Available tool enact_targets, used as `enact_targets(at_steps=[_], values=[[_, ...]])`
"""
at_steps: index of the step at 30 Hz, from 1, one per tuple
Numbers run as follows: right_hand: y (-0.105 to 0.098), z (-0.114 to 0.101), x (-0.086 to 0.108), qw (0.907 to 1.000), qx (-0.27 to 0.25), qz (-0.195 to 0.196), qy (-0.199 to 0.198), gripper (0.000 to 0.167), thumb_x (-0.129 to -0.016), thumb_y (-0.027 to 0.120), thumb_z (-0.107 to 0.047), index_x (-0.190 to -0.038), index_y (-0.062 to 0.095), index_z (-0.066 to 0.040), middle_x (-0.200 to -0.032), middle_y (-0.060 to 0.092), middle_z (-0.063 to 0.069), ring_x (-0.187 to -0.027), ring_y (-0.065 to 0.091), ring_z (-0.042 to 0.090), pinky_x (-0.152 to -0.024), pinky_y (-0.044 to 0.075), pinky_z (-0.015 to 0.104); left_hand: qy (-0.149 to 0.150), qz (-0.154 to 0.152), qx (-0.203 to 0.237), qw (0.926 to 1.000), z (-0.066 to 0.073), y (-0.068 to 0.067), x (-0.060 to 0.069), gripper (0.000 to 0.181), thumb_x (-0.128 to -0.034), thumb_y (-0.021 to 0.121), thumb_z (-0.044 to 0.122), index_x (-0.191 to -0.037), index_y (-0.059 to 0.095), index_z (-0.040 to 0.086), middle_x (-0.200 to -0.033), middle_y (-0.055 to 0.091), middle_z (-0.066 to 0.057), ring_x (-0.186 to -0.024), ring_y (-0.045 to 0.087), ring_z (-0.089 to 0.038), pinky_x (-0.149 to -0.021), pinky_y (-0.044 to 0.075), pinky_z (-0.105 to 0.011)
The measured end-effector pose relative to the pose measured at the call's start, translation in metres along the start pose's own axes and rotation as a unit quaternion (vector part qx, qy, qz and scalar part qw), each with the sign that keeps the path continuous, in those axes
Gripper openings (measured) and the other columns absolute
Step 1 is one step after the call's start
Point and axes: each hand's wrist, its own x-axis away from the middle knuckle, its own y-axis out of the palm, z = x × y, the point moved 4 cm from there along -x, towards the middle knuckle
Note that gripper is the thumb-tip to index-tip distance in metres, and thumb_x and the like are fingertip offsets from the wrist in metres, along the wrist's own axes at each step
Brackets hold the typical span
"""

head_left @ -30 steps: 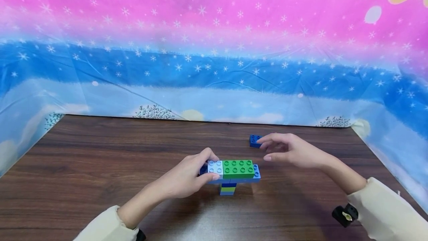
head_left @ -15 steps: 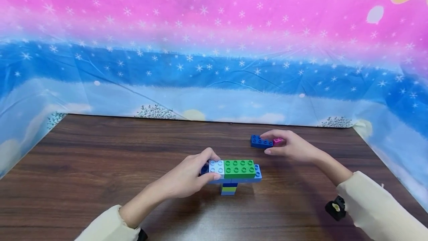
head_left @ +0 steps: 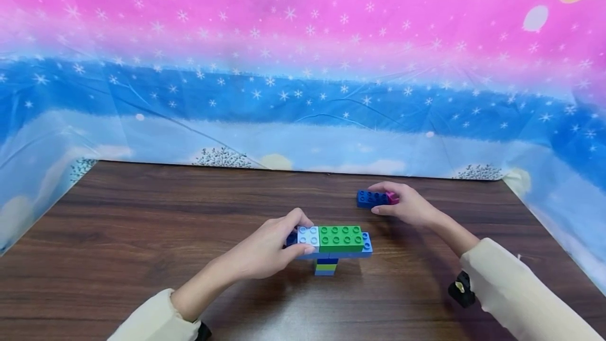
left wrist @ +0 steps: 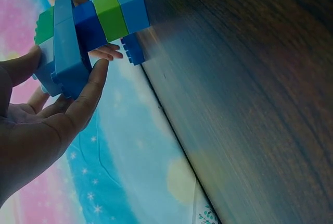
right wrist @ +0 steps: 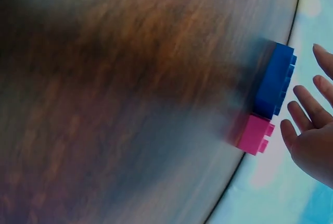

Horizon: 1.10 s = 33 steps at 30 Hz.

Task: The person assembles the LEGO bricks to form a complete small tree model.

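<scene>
My left hand [head_left: 265, 246] grips the left end of a toy brick structure, thumb and fingers on its light blue brick [head_left: 308, 238]. A green brick [head_left: 341, 239] sits beside that one, both on a blue layer. Below is a narrow column of dark blue, lime and light blue bricks, clearer in the left wrist view, where the lime brick [left wrist: 110, 16] shows. My right hand [head_left: 412, 207] hovers over a dark blue brick [head_left: 369, 199] and a pink brick [right wrist: 253, 134] lying end to end on the table. In the right wrist view its fingers are spread and apart from both.
The brown wooden table [head_left: 189, 199] ends at a snowflake-patterned cloth [head_left: 303, 104] close behind the loose bricks. Long pale sleeves cover both forearms, and a small black device [head_left: 461, 289] sits at the right wrist.
My right hand has moved down and slightly left, over the dark blue and pink bricks; the pink one came into sight. The left hand keeps its grip on the brick structure.
</scene>
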Motion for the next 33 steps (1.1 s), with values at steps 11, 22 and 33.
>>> enact_targets(at_steps=[11,22,33], values=[[0.006,0.002,-0.004,0.9999,0.011,0.011,-0.007,0.045,-0.084,0.067,-0.013,-0.124,0.052,-0.002,-0.122,0.054,0.017,-0.113,0.047,0.035,-0.092,0.035,0.053,0.0,-0.002,-0.001,1.0,0.001,-0.002,0.0,0.022,-0.0911,0.057,0.013,-0.109,0.048,0.003,-0.086,0.054,-0.001,-0.072,0.05,-0.011,-0.062,0.044,-0.025],[0.007,0.0,0.005,1.0,0.002,-0.003,0.003,0.04,-0.083,0.067,-0.013,-0.119,0.055,0.0,-0.117,0.056,0.016,-0.109,0.05,0.033,-0.092,0.037,0.05,-0.007,-0.005,-0.002,1.0,0.001,-0.002,-0.001,0.023,-0.0909,0.057,0.013,-0.109,0.048,0.003,-0.087,0.055,-0.001,-0.072,0.051,-0.011,-0.062,0.044,-0.025],[0.006,0.002,0.009,0.9999,0.01,-0.004,0.009,0.04,-0.082,0.069,-0.013,-0.118,0.056,0.001,-0.113,0.056,0.014,-0.101,0.052,0.028,-0.086,0.041,0.046,-0.006,-0.001,-0.006,1.0,0.001,-0.001,0.0,0.023,-0.0905,0.058,0.013,-0.109,0.048,0.003,-0.087,0.055,-0.001,-0.073,0.051,-0.011,-0.063,0.044,-0.025]])
